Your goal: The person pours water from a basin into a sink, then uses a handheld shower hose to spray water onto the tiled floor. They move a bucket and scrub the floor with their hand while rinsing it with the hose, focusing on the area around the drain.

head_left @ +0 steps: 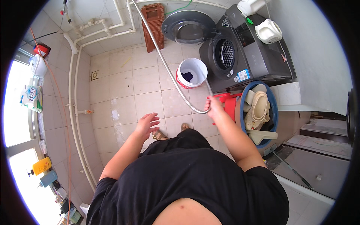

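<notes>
On the tiled floor [123, 86], the right hand [214, 104] grips the hose [165, 63] short of the bucket [192, 73], left hand [148, 123] spread empty; a slack grip could spill water.

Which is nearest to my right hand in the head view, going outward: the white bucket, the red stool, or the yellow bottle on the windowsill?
From the right hand:
1. Red stool, just beside it, to its right.
2. White bucket, ahead on the floor by the washing machine.
3. Yellow bottle, far left on the windowsill.
</notes>
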Demonstrator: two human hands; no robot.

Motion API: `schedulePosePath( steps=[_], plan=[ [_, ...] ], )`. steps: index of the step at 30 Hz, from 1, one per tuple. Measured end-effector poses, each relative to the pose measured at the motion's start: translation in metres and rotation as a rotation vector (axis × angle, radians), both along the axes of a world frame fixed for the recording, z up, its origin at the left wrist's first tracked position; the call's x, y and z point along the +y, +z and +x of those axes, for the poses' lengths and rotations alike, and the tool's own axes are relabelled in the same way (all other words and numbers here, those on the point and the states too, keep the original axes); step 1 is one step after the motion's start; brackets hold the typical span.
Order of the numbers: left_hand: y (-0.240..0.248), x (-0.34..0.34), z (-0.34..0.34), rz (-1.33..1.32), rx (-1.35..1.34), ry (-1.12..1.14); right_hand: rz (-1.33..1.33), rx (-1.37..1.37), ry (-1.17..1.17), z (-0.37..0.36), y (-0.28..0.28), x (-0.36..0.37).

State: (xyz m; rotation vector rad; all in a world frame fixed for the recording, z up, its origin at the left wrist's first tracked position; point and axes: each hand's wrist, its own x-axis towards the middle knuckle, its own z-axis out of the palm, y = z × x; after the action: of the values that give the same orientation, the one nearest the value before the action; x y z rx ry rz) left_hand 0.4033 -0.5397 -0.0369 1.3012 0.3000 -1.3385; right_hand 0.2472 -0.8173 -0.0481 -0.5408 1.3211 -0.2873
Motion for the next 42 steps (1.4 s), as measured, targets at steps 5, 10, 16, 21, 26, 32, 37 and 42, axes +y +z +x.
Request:
schedulePosePath(
  steps=[5,10,16,21,26,32,37,42],
  plan=[
    [-0.048,0.049,-0.026,0.176,0.088,0.125,0.095,-0.093,-0.116,-0.043,-0.013,-0.068],
    [-0.059,0.069,-0.061,0.253,0.137,0.195,0.065,-0.070,-0.091,-0.064,-0.024,-0.115],
    [-0.050,0.064,-0.096,0.224,0.103,0.305,0.089,-0.059,-0.119,-0.071,-0.031,-0.168],
    [-0.054,0.068,-0.126,0.214,0.096,0.373,0.087,-0.056,0.004,-0.067,-0.031,-0.195],
    [-0.059,0.075,-0.153,0.232,0.103,0.423,0.055,-0.087,0.101,-0.051,-0.025,-0.209],
    [-0.065,0.075,-0.173,0.231,0.119,0.468,-0.079,-0.028,0.069,-0.044,-0.035,-0.229],
    [-0.065,0.071,-0.180,0.228,0.120,0.486,-0.101,-0.009,0.088,-0.047,-0.040,-0.240],
    [-0.065,0.069,-0.178,0.222,0.110,0.486,-0.045,0.037,0.339,-0.048,-0.033,-0.237]
  ],
)
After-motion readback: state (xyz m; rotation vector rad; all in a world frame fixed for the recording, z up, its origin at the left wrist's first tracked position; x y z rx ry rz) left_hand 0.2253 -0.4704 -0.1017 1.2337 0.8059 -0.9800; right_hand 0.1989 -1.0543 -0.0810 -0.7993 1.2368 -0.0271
